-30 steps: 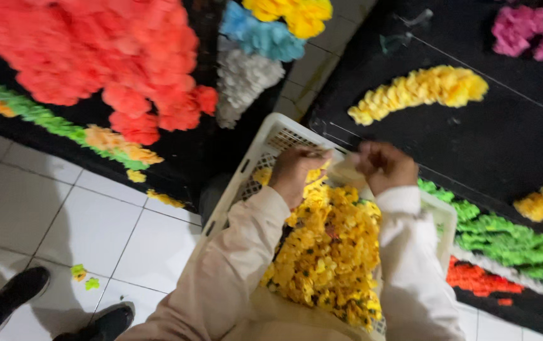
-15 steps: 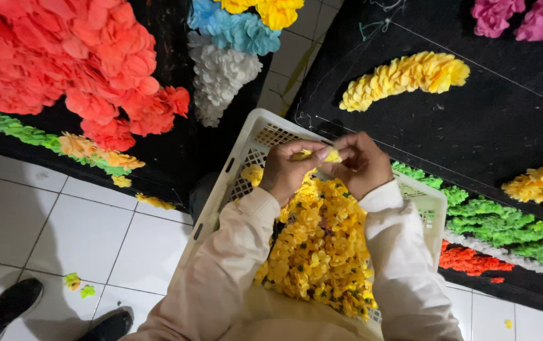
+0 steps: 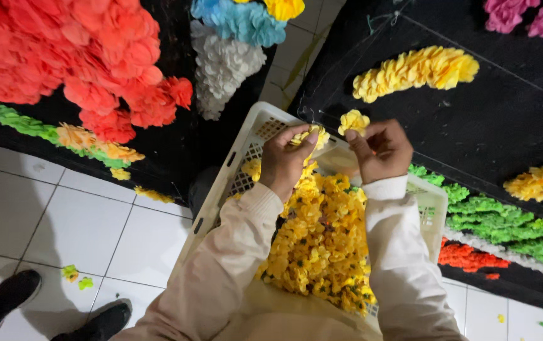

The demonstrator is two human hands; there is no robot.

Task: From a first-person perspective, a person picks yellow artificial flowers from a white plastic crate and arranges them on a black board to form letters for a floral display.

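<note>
Yellow crepe-paper flower, frame centre-top, pinched in right hand. Left hand closed on a second yellow paper bloom. Both above white slotted plastic crate heaped with yellow flowers. Black board, upper right, carries curved yellow flower row. Step judged: picking blooms; next needs careful placement beside the row.

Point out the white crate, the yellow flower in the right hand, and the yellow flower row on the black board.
white crate (image 3: 241, 165), head view, left wall.
yellow flower (image 3: 353, 121), head view, petals above the right hand (image 3: 382, 151).
yellow flower row (image 3: 417, 71), head view, middle.
</note>
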